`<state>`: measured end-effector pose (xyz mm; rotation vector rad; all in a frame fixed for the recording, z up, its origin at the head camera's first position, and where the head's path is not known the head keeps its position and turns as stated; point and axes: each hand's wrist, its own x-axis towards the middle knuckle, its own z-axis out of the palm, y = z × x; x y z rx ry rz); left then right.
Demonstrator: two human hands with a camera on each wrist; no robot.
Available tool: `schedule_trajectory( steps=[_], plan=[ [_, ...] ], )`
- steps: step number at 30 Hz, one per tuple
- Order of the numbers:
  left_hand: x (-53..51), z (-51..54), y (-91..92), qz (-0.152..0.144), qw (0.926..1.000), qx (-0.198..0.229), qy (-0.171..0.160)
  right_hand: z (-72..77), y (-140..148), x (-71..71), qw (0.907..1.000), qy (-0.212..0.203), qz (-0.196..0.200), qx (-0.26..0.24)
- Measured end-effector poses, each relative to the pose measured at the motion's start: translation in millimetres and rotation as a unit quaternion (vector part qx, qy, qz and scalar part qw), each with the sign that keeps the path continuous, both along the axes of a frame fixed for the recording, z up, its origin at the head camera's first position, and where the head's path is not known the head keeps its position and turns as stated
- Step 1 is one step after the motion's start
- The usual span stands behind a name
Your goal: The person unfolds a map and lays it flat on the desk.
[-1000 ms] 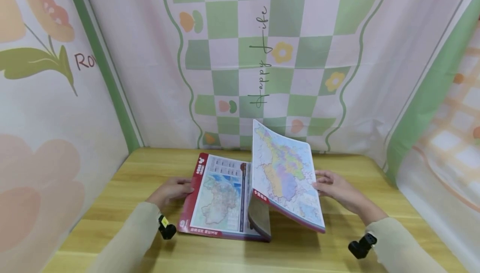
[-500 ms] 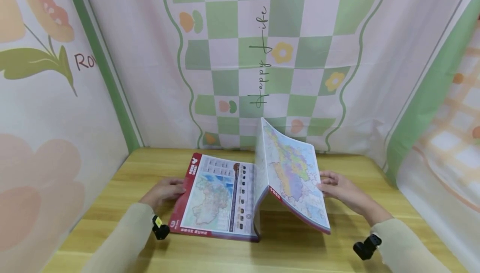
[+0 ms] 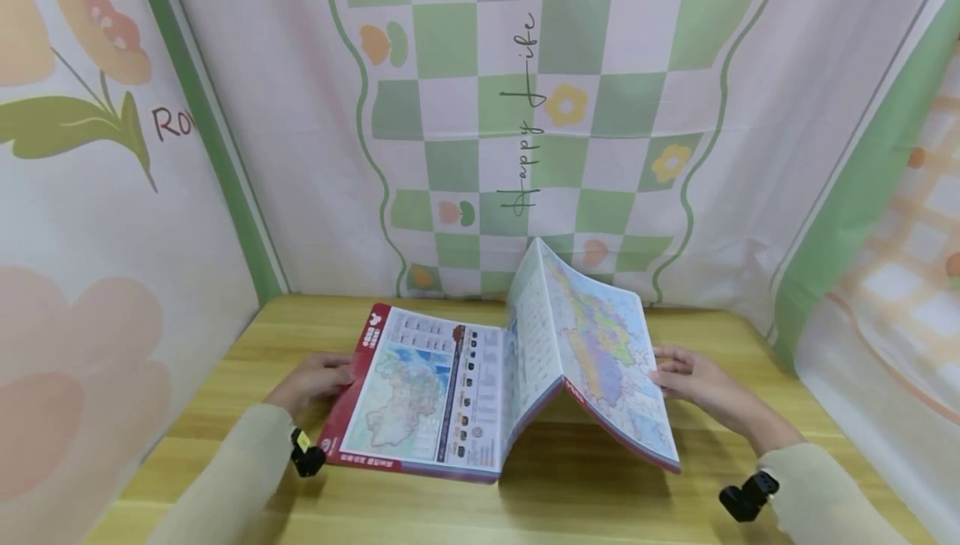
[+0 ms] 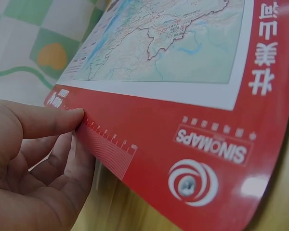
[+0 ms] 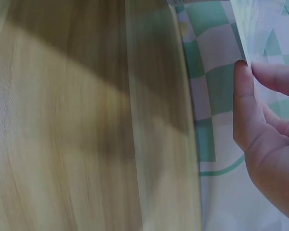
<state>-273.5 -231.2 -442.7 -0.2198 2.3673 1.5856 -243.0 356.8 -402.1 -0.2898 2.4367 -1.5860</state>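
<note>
A folding map [image 3: 405, 399] with a red border, partly unfolded, lies across the middle of the table, its panels making a raised ridge right of centre. My left hand [image 3: 313, 382] pinches its red left edge; in the left wrist view, the thumb and fingers of that left hand [image 4: 43, 154] grip the edge beside a printed ruler and the word SINOMAPS. The colourful right panel [image 3: 600, 353] slopes down from the ridge. Its right edge is pinched by my right hand [image 3: 697, 382]. In the right wrist view, the right hand [image 5: 272, 130] holds the thin panel between thumb and fingers.
The wooden table [image 3: 405, 516] carries the map. A green-and-white checked curtain [image 3: 517, 112] hangs behind its back edge, and floral cloth [image 3: 90, 278] closes off the left side. More cloth [image 3: 885, 278] hangs at the right.
The hands have moved apart, left hand leftward and right hand rightward. The map's folds have spread, showing more of the middle panels, and the ridge has shifted right.
</note>
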Motion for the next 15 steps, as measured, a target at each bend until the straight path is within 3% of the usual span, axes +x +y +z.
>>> schedule_trajectory(
  steps=[11,15],
  plan=[
    [0.9,0.3,-16.2,0.024,0.9994,-0.019,-0.013,-2.6,16,-0.4,0.9999,-0.001,0.003,0.016],
    [1.9,-1.2,-23.7,0.020,0.9996,-0.019,-0.006,-5.3,22,-0.1,0.9999,-0.003,0.003,0.015]
  ],
)
